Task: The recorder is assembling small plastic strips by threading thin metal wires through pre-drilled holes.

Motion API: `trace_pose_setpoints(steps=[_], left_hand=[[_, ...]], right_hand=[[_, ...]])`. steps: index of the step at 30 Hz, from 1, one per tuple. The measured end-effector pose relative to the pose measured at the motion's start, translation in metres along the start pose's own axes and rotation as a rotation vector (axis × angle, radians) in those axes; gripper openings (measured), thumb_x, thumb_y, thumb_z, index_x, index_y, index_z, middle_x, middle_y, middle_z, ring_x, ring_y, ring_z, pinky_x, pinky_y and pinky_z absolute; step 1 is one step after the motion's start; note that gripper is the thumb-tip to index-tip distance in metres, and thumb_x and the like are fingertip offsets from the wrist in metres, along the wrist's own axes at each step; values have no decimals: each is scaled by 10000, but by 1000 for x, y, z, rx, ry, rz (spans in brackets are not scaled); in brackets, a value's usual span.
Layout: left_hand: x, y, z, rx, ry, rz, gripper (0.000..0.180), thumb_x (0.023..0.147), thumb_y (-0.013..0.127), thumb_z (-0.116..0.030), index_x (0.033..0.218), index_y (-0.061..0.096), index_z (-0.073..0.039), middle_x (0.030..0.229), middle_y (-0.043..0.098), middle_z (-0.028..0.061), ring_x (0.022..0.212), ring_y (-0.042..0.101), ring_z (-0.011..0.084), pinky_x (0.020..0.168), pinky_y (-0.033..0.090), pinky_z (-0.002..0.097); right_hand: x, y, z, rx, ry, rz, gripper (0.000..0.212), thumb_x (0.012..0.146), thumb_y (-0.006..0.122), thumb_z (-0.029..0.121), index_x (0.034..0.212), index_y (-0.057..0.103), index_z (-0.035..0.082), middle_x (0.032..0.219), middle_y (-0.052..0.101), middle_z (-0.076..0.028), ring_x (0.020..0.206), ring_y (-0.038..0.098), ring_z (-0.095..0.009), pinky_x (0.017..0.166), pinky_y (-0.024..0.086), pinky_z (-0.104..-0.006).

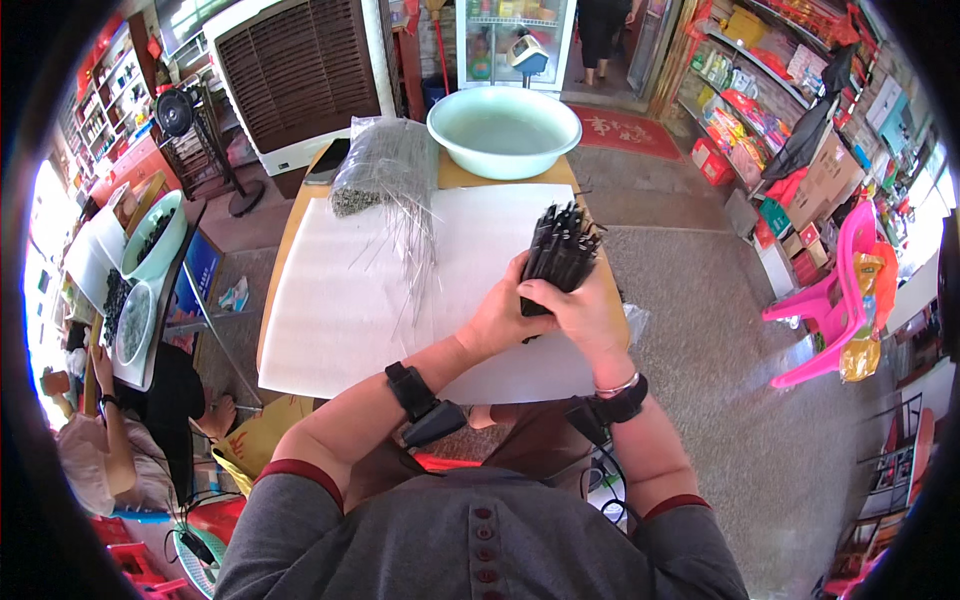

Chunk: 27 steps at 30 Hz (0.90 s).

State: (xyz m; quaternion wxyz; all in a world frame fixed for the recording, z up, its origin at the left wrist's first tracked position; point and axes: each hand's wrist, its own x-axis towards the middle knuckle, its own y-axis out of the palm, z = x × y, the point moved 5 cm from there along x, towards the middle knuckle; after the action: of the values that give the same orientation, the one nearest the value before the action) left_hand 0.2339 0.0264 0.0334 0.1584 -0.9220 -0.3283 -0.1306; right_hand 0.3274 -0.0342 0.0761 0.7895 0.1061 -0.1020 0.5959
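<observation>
Above the right part of the white sheet [330,330] on the table, both my hands grip a thick bundle of thin black rods [562,245]. The rods point up and away from me; some ends look pale, and their exact kind I cannot tell. My left hand [498,312] is wrapped round the lower left side of the bundle. On the opposite side my right hand [582,312] closes round it, thumb across the front. Farther left lies a clear plastic bag [383,150] of thin metal wires [405,230], several of them spilling onto the sheet.
A pale green basin [505,165] stands at the table's far edge, beside a dark flat object [328,160]. At left, another person [115,460] sits by a table with bowls of black pieces [160,235]. A pink chair [845,290] stands to the right, near stocked shelves.
</observation>
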Motion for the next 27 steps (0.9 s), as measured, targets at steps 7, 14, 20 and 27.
trace_pose_setpoints(steps=[7,14,20,27], left_hand=[[-6,-10,8,-81,41,-44,817,674,760,-67,1324,270,1,1208,541,159,1135,542,248,942,452,362],[-16,-7,17,181,-47,4,762,702,762,-77,1338,347,-18,1255,514,140,1139,532,245,951,452,348],[-12,-10,12,231,-152,30,776,687,762,-144,1296,304,6,1137,535,219,1022,572,341,855,479,401],[-13,-6,3,69,-25,16,1067,665,785,-154,1423,50,0,1217,489,245,1136,519,368,937,434,395]], right_hand=[[4,17,-17,89,-41,-39,851,665,806,120,1321,281,-18,1173,508,-117,1077,518,-192,936,433,-334],[7,18,17,83,-235,-7,1058,640,856,176,1424,158,43,1262,469,-127,1189,463,-225,1032,347,-354],[23,23,6,198,-59,0,740,655,721,17,1311,377,14,960,594,-59,834,589,-128,765,506,-284],[21,17,5,-82,-133,-140,381,684,732,50,1004,531,-1,835,615,-31,749,596,-105,692,501,-260]])
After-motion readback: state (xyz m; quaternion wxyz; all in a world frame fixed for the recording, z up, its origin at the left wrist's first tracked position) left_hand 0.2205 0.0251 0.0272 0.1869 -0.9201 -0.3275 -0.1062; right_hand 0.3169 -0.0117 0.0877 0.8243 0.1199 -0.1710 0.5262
